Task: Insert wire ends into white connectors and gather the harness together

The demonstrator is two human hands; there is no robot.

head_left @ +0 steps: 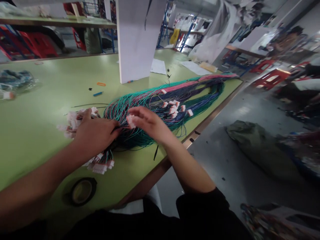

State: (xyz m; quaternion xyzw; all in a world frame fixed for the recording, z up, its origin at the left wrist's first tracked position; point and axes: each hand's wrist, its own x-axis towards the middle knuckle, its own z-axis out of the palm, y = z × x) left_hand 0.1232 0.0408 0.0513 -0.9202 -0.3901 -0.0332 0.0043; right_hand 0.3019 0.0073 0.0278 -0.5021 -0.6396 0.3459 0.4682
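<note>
A long bundle of green, pink and purple wires (175,91) lies across the green table (37,116), with white plastic connectors (173,108) scattered on it. My left hand (93,133) presses down on the near end of the bundle, fingers curled over a cluster of white connectors (100,165). Just to its right, my right hand (147,121) pinches a single white connector (130,121) on its wires between thumb and fingers.
A roll of black tape (82,190) lies near the table's front edge. A white post (136,40) stands mid-table with papers (158,66) behind it. An orange clip (101,84) and a blue pen (98,94) lie left of it. Red stools (271,78) stand across the aisle.
</note>
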